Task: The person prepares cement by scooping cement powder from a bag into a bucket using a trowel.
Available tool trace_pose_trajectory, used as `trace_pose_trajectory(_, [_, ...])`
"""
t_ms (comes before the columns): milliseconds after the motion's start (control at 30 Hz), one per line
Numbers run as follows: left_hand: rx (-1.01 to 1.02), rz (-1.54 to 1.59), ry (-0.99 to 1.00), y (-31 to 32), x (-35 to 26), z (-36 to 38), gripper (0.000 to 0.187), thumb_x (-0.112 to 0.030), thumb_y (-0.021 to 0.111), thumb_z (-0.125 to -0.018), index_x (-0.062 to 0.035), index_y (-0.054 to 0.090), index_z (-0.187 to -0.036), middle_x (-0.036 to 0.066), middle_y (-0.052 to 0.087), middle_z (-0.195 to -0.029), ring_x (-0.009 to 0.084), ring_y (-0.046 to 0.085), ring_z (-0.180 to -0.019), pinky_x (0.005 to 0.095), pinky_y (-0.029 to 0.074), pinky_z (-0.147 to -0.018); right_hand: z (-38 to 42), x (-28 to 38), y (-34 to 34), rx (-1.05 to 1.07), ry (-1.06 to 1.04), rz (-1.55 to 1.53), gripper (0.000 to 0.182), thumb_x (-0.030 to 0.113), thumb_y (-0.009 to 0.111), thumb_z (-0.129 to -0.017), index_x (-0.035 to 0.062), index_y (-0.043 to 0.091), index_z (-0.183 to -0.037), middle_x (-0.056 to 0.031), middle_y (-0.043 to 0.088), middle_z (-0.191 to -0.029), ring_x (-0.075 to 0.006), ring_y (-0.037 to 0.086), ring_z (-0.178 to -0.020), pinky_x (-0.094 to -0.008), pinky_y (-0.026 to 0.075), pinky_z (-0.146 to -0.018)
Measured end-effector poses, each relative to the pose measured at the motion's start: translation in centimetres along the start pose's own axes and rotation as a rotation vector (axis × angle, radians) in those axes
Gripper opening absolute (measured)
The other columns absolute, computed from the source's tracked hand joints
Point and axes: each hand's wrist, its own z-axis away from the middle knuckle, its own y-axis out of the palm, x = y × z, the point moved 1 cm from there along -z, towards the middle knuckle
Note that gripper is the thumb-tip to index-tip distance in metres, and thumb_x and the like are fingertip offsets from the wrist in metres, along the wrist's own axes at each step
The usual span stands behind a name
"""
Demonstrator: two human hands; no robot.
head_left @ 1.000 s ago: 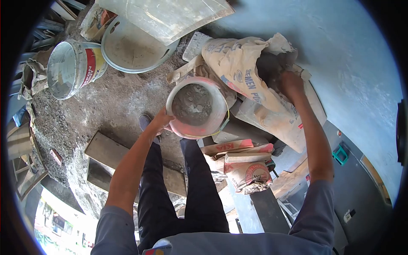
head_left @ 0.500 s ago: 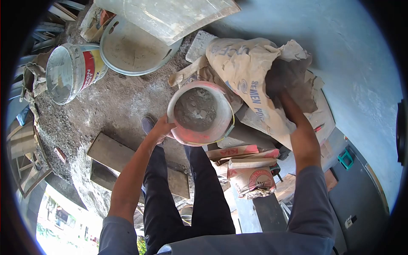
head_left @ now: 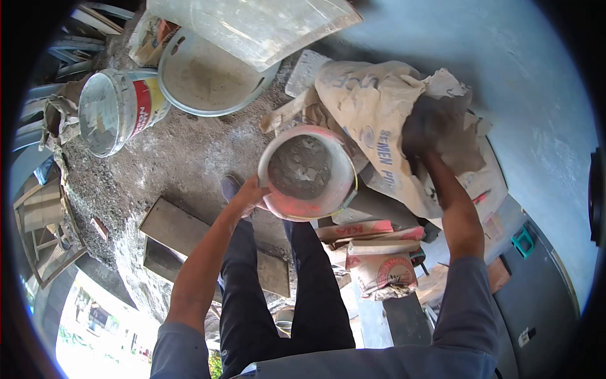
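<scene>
My left hand [head_left: 251,194] is closed on the near-left rim of a round bucket [head_left: 276,201] with red stains and a yellow handle. Grey powder with lumps [head_left: 302,167] lies inside the bucket. To the right, an opened paper cement sack [head_left: 372,126] leans near the wall, its torn mouth facing right. My right hand [head_left: 426,136] is inside that mouth, dark and blurred, so its fingers and anything in them cannot be made out. The right forearm passes over the sack's lower edge.
A large round basin [head_left: 214,112] and a white paint bucket [head_left: 101,114] stand at the upper left. A flat board [head_left: 259,25] juts in at the top. Wooden planks [head_left: 177,221] lie by my feet. A smaller paper sack [head_left: 382,271] is below the cement sack, and a blue wall [head_left: 524,95] rises at right.
The whole view has shifted, so most things appear slightly further right. My left hand still holds the bucket, and my right hand remains inside the sack's mouth.
</scene>
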Motion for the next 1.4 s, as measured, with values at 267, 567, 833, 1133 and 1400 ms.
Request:
trace_pose_trajectory(267, [-0.002, 0.021, -0.062, 0.2, 0.3, -0.7, 0.058, -0.003, 0.061, -0.090, 0.0018, 0.037, -0.142, 0.022, 0.057, -0.127, 0.0392, 0.066, -0.108, 0.0518, 0.064, -0.079, 2.7, -4.1, 9.6, -0.199, -0.269, -0.125, 0.014, 0.019, 0.066, -0.083, 0.0084, 0.071, -0.091, -0.0122, 0.068, -0.079, -0.0293, 0.065, -0.069, -0.0412, 0.053, -0.064])
trace_pose_trajectory(567, [-0.032, 0.005, -0.055, 0.1, 0.0, -0.3, 0.058, -0.003, 0.060, -0.089, 0.0018, 0.037, -0.142, 0.022, 0.056, -0.127, 0.0396, 0.066, -0.109, 0.0527, 0.064, -0.079, -1.2, 0.1, -8.4, 0.516, 0.798, -1.127, 0.023, 0.033, 0.069, -0.092, 0.0121, 0.076, -0.095, 0.0002, 0.061, -0.066, -0.0095, 0.053, -0.051, -0.0267, 0.042, -0.044])
trace_pose_trajectory(833, [-0.028, 0.001, -0.057, 0.3, -0.3, -0.2, 0.061, -0.002, 0.062, -0.088, 0.0026, 0.035, -0.143, 0.025, 0.053, -0.130, 0.0418, 0.062, -0.115, 0.0557, 0.062, -0.084, 2.5, -1.3, -12.6, 0.454, 0.572, -1.035, 0.024, 0.025, 0.070, -0.088, 0.0075, 0.079, -0.101, -0.0065, 0.074, -0.086, -0.0112, 0.065, -0.077, -0.0260, 0.050, -0.075])
trace_pose_trajectory(1133, [0.003, 0.001, -0.065, 0.1, 0.0, -0.2, 0.064, -0.003, 0.061, -0.089, 0.0022, 0.032, -0.145, 0.025, 0.053, -0.131, 0.0418, 0.063, -0.114, 0.0587, 0.061, -0.084, 7.6, -1.7, -21.1, 0.265, 0.618, -0.997, 0.028, 0.022, 0.072, -0.087, -0.0040, 0.075, -0.097, -0.0066, 0.071, -0.083, -0.0120, 0.066, -0.080, -0.0272, 0.052, -0.073])
trace_pose_trajectory(1400, [0.034, 0.003, -0.029, 0.2, -0.2, 0.4, 0.063, -0.001, 0.058, -0.089, 0.0005, 0.032, -0.146, 0.025, 0.053, -0.131, 0.0437, 0.063, -0.112, 0.0609, 0.059, -0.084, 11.7, 5.9, -32.0, 0.128, 0.979, -1.167, 0.031, 0.014, 0.071, -0.086, -0.0087, 0.070, -0.106, -0.0093, 0.066, -0.075, -0.0135, 0.060, -0.053, -0.0277, 0.046, -0.045])
